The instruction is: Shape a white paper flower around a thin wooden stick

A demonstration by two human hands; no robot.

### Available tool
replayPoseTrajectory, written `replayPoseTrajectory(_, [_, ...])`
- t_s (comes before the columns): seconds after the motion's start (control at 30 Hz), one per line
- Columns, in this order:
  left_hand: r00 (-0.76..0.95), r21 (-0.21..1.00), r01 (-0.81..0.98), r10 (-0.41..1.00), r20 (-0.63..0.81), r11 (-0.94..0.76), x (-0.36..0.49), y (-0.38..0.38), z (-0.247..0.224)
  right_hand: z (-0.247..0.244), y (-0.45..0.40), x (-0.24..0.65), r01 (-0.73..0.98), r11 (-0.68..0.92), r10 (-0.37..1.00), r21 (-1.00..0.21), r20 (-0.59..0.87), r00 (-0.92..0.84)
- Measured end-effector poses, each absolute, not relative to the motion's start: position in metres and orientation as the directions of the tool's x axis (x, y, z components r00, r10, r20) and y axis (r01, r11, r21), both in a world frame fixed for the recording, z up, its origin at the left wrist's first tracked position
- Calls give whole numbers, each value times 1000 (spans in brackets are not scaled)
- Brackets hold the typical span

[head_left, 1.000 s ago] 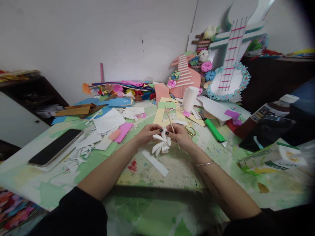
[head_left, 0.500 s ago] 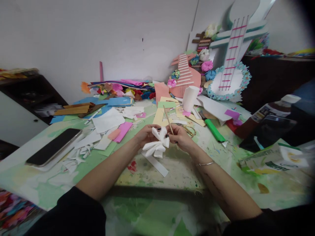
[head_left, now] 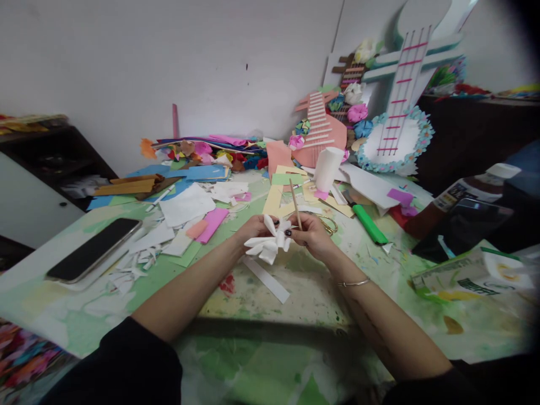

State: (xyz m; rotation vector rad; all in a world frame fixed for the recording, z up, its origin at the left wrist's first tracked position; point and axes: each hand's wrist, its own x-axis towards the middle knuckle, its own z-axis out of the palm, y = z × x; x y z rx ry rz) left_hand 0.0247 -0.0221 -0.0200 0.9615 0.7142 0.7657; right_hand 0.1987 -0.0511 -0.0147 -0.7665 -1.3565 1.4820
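A white paper flower with several folded petals is held between both hands over the table's near part. My left hand has its fingers closed on the flower's back, partly hidden by the petals. My right hand pinches the flower's right side with thumb and fingers, and a thin wooden stick stands up slanting from the same hand. Below the flower, a white paper strip lies on the painted table. Gold-handled scissors rest just behind my right hand.
Left are a phone and white paper scraps. A green cutter, a carton and a brown bottle are right. Behind stand a white roll and paper guitars.
The flower has turned a little and its petals sit slightly higher. The stick in my right hand is more upright. The whole view has shifted slightly.
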Motion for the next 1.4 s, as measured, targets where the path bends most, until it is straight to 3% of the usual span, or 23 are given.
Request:
replayPoseTrajectory(0.2, [498,924,-224,852,-164,309,28,-27,-15,-13,-51,197,-211,51,923,-976,127,-363])
replayPoseTrajectory(0.37, [379,947,-312,924,45,82,15,-21,-14,-11,-52,195,-155,45,934,-987,97,-345])
replayPoseTrajectory(0.53, [568,978,-172,823,1,117,5,-18,-10,-10,-52,195,-85,102,938,-991,125,-323])
replayPoseTrajectory(0.77, [600,998,-14,799,-34,53,2,-17,-7,-13,-48,195,26,238,935,-971,221,-275])
replayPoseTrajectory(1.0, [593,986,166,796,-123,29,5,-21,-3,-16,-50,194,203,236,960,-950,195,-203])
replayPoseTrajectory(1.27, [563,989,88,813,-148,119,17,-33,-2,-13,-49,194,126,188,964,-974,158,-215])
replayPoseTrajectory(1.4, [502,990,111,855,-130,85,15,-31,-2,-11,-48,197,86,123,960,-989,96,-264])
